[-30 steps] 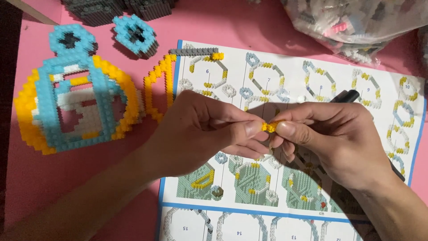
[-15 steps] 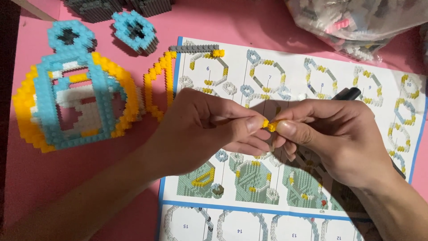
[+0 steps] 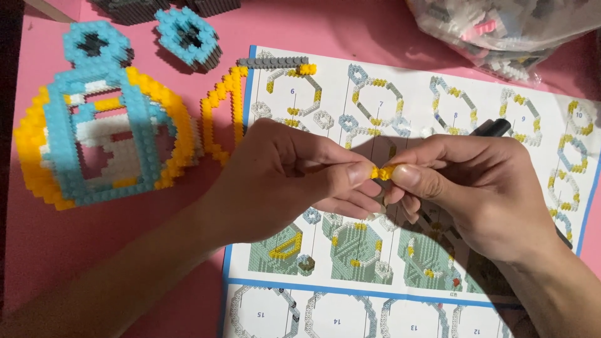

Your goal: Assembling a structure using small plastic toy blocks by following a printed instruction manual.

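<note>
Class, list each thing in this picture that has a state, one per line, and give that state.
yellow brick piece: pinched between both hands.
left hand: closed on the piece.
right hand: closed on the piece.
instruction sheet: lying flat, open.
blue and yellow model: partly built, lying flat.
plastic bag: holds loose bricks.

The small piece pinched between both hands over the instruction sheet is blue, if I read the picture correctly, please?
Not quite: the head view shows the small piece is yellow, not blue. It is pinched between the left hand and right hand over the instruction sheet.
</note>
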